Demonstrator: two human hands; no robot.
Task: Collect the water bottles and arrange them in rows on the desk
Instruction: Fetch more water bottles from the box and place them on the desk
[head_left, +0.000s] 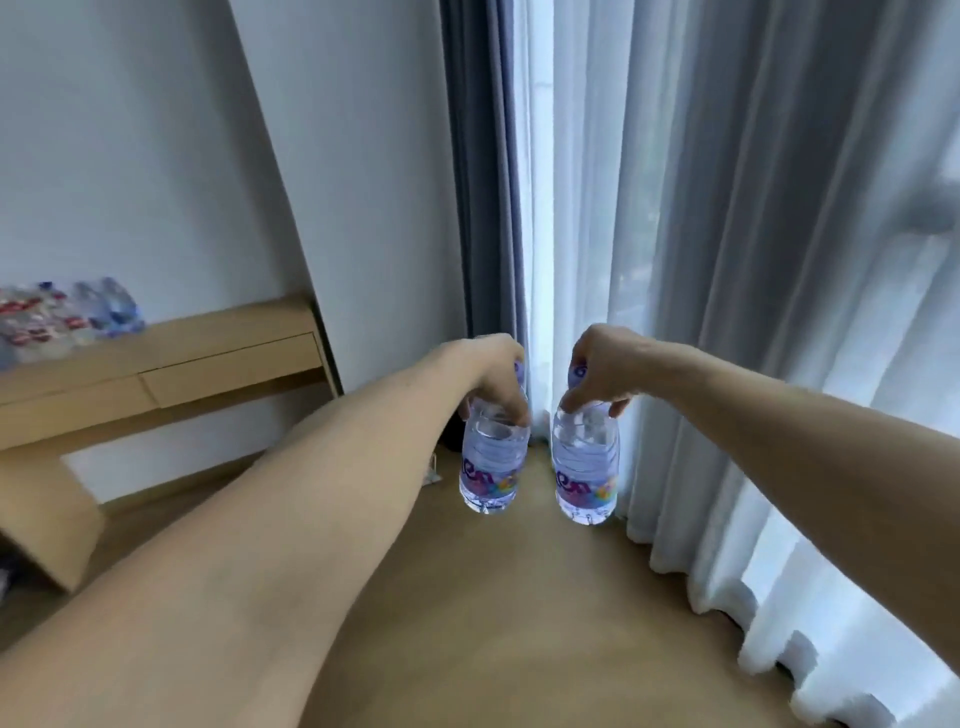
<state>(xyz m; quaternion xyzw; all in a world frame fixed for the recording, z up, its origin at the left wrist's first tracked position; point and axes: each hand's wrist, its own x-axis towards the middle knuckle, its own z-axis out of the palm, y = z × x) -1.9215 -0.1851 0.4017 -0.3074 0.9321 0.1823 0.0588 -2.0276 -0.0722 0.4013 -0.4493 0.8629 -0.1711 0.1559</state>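
- Left hand (496, 376) is curled over the top of one water bottle (493, 462), fingers pinching neck and shoulder. The cap is mostly hidden under the palm.
- Right hand (597, 374) grips a second bottle (587, 467) the same way, with a bit of purple cap showing between the fingers.
- Both bottles hang upright, side by side but not touching, close to the sheer curtain (727, 260) and over the wooden floor (467, 597). They look lifted clear, though I cannot be sure.
- The worktop (208, 338) is well off to the left against the wall. A blurred cluster of bottles (67, 317) stands on its left part.
- Judged step: carrying this pair to the worktop.
- To do it well: grip the necks firmly, since full bottles swing. Set each flat on its base beside the cluster, in line with a row. Let go only once it stands steady, and avoid nudging its neighbours.
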